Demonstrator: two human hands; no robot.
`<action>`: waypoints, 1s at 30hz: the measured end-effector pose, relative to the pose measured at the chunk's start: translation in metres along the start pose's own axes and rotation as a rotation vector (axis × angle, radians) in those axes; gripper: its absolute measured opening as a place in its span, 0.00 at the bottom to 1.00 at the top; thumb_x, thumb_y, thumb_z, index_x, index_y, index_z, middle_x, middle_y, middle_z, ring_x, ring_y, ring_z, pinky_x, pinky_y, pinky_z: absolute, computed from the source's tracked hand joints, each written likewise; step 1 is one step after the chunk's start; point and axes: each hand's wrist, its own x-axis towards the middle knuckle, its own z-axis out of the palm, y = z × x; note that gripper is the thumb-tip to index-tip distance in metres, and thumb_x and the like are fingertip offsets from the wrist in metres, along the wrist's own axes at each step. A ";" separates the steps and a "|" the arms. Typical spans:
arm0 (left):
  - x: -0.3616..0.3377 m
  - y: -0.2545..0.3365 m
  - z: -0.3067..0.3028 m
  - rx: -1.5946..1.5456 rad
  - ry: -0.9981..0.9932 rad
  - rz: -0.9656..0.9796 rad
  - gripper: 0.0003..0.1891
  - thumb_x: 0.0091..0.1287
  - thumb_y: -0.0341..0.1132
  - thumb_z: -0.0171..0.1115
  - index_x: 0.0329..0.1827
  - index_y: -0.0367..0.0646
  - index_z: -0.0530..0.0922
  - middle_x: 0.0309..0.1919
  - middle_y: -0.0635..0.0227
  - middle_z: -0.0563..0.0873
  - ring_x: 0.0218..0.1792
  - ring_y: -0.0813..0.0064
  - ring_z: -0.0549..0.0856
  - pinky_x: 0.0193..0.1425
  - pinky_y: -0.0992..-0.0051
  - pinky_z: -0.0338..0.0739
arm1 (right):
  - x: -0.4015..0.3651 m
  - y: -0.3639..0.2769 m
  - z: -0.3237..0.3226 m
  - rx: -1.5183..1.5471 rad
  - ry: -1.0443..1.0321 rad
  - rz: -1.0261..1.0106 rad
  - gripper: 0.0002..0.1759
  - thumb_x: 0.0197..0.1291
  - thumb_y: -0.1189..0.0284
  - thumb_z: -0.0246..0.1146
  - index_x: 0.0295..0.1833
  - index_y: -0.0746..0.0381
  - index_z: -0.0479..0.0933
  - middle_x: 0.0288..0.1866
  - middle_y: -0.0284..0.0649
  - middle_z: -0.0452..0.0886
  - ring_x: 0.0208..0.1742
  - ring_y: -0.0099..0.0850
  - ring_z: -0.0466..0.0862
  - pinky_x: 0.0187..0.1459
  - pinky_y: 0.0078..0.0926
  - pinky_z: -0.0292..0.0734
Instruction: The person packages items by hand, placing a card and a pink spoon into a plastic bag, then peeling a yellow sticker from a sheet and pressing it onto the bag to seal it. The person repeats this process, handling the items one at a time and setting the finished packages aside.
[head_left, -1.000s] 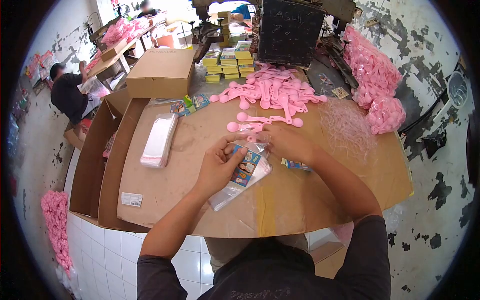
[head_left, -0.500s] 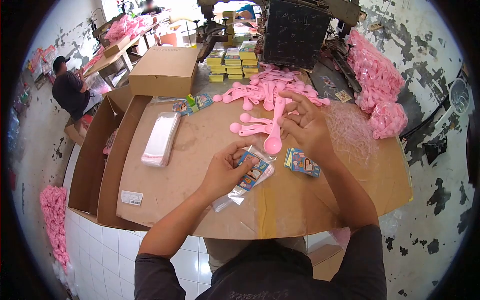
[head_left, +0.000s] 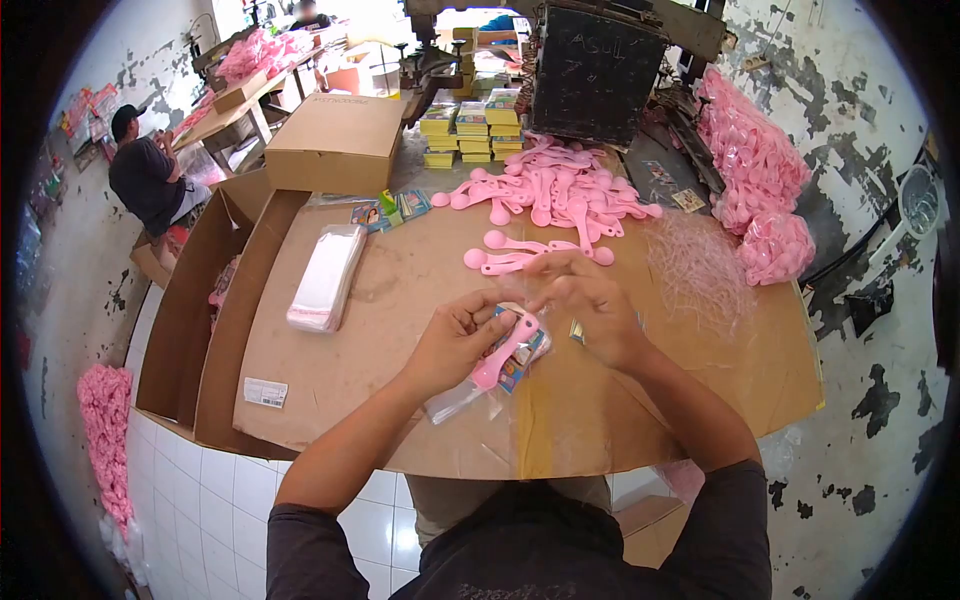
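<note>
My left hand [head_left: 455, 345] is closed on a clear plastic bag [head_left: 455, 402] low over the cardboard tabletop. A blue printed card [head_left: 512, 377] shows in the bag. Across the card lies a pink measuring spoon [head_left: 505, 355], its bowl toward me and its holed handle end near my left thumb. Just right of the bag's upper end is my right hand [head_left: 595, 315], fingers curved and apart, with no spoon in them. It partly hides a small stack of cards [head_left: 577, 332]. Beyond both hands lie several loose pink spoons [head_left: 505, 262] and a larger spoon pile [head_left: 560, 185].
Left of my hands lies a stack of clear bags [head_left: 328, 275]. A closed carton [head_left: 335, 150] and stacked card bundles [head_left: 470, 130] stand farther back. Pink plastic strands [head_left: 700, 265] and bagged spoons [head_left: 755, 150] are at right. Another person [head_left: 148, 180] sits at far left.
My right hand has brought the pink spoon down and toward me, onto the card at the bag, and released it. My left hand has stayed with the bag.
</note>
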 end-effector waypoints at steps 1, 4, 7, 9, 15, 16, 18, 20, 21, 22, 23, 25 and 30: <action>-0.001 0.001 -0.001 -0.013 -0.014 -0.023 0.18 0.80 0.33 0.61 0.69 0.35 0.78 0.47 0.66 0.91 0.44 0.84 0.88 0.48 0.80 0.84 | 0.002 -0.007 -0.004 -0.004 -0.031 0.020 0.19 0.77 0.76 0.60 0.68 0.68 0.73 0.65 0.41 0.78 0.69 0.29 0.78 0.71 0.38 0.74; -0.001 -0.003 -0.001 -0.034 -0.062 -0.003 0.20 0.80 0.33 0.61 0.71 0.35 0.75 0.49 0.66 0.91 0.46 0.83 0.88 0.51 0.79 0.83 | 0.020 -0.039 -0.003 0.244 -0.107 0.120 0.15 0.74 0.74 0.63 0.62 0.66 0.80 0.66 0.41 0.79 0.69 0.34 0.79 0.74 0.40 0.70; -0.004 0.002 -0.004 -0.004 -0.165 -0.072 0.22 0.80 0.33 0.62 0.73 0.36 0.73 0.50 0.65 0.91 0.47 0.83 0.88 0.55 0.78 0.82 | 0.023 -0.047 -0.004 -0.442 -0.363 -0.258 0.11 0.69 0.74 0.67 0.55 0.63 0.84 0.66 0.41 0.81 0.68 0.38 0.80 0.74 0.40 0.70; -0.004 -0.002 -0.008 -0.051 -0.178 -0.047 0.23 0.80 0.32 0.61 0.74 0.37 0.72 0.54 0.63 0.89 0.52 0.81 0.86 0.60 0.76 0.81 | 0.027 -0.057 -0.008 -0.463 -0.433 -0.318 0.10 0.67 0.74 0.68 0.52 0.61 0.85 0.63 0.41 0.82 0.68 0.39 0.80 0.72 0.40 0.72; -0.005 0.000 -0.004 0.122 -0.078 0.255 0.25 0.76 0.26 0.58 0.75 0.37 0.71 0.68 0.60 0.81 0.68 0.73 0.79 0.72 0.69 0.73 | 0.025 -0.102 0.002 -0.916 -0.238 -0.430 0.10 0.63 0.74 0.70 0.49 0.61 0.84 0.54 0.39 0.86 0.60 0.42 0.83 0.62 0.41 0.77; -0.007 -0.001 -0.006 0.176 -0.108 0.258 0.25 0.75 0.25 0.58 0.76 0.37 0.70 0.69 0.59 0.80 0.70 0.72 0.78 0.73 0.68 0.72 | 0.024 -0.104 0.003 -0.985 -0.233 -0.410 0.09 0.63 0.73 0.70 0.48 0.61 0.84 0.53 0.39 0.86 0.57 0.42 0.84 0.60 0.41 0.78; -0.011 -0.001 -0.001 0.314 -0.085 0.267 0.26 0.74 0.25 0.58 0.75 0.36 0.71 0.68 0.60 0.81 0.69 0.72 0.79 0.72 0.69 0.73 | 0.023 -0.098 0.003 -0.933 -0.246 -0.355 0.08 0.62 0.73 0.70 0.46 0.62 0.83 0.48 0.39 0.87 0.52 0.42 0.85 0.54 0.40 0.79; -0.016 0.005 0.012 0.320 -0.035 0.275 0.25 0.75 0.26 0.61 0.74 0.36 0.72 0.63 0.61 0.85 0.63 0.75 0.83 0.69 0.72 0.76 | 0.023 -0.095 0.004 -0.910 -0.231 -0.306 0.07 0.62 0.73 0.70 0.44 0.62 0.83 0.44 0.40 0.87 0.47 0.42 0.86 0.50 0.40 0.80; -0.013 0.004 0.015 0.308 -0.007 0.302 0.23 0.75 0.27 0.61 0.72 0.36 0.74 0.60 0.62 0.86 0.61 0.76 0.84 0.67 0.73 0.77 | 0.021 -0.095 0.005 -0.913 -0.210 -0.282 0.06 0.62 0.73 0.70 0.43 0.62 0.83 0.43 0.41 0.86 0.46 0.42 0.86 0.48 0.41 0.80; -0.010 0.003 0.017 0.297 0.021 0.328 0.21 0.76 0.28 0.61 0.71 0.37 0.76 0.58 0.63 0.87 0.58 0.77 0.85 0.65 0.74 0.78 | 0.020 -0.095 0.006 -0.915 -0.187 -0.259 0.06 0.63 0.73 0.70 0.42 0.63 0.83 0.41 0.42 0.86 0.44 0.42 0.87 0.47 0.41 0.80; -0.008 0.004 0.017 0.289 0.048 0.354 0.19 0.77 0.29 0.61 0.69 0.37 0.78 0.56 0.65 0.88 0.55 0.78 0.85 0.63 0.74 0.79 | 0.019 -0.095 0.008 -0.901 -0.195 -0.256 0.06 0.63 0.73 0.70 0.42 0.63 0.83 0.42 0.42 0.86 0.44 0.42 0.87 0.47 0.40 0.80; -0.009 0.012 0.019 0.328 0.078 0.278 0.15 0.78 0.30 0.61 0.64 0.36 0.81 0.52 0.66 0.90 0.52 0.80 0.86 0.61 0.75 0.79 | 0.019 -0.095 0.011 -0.874 -0.209 -0.252 0.06 0.63 0.73 0.70 0.42 0.64 0.83 0.42 0.42 0.87 0.44 0.41 0.87 0.47 0.40 0.80; -0.008 0.009 0.015 0.175 0.087 0.147 0.13 0.80 0.32 0.60 0.58 0.34 0.85 0.49 0.68 0.91 0.50 0.81 0.86 0.58 0.76 0.80 | 0.021 -0.087 0.011 -0.816 -0.206 -0.353 0.08 0.63 0.73 0.71 0.45 0.65 0.84 0.42 0.42 0.87 0.43 0.41 0.87 0.45 0.37 0.80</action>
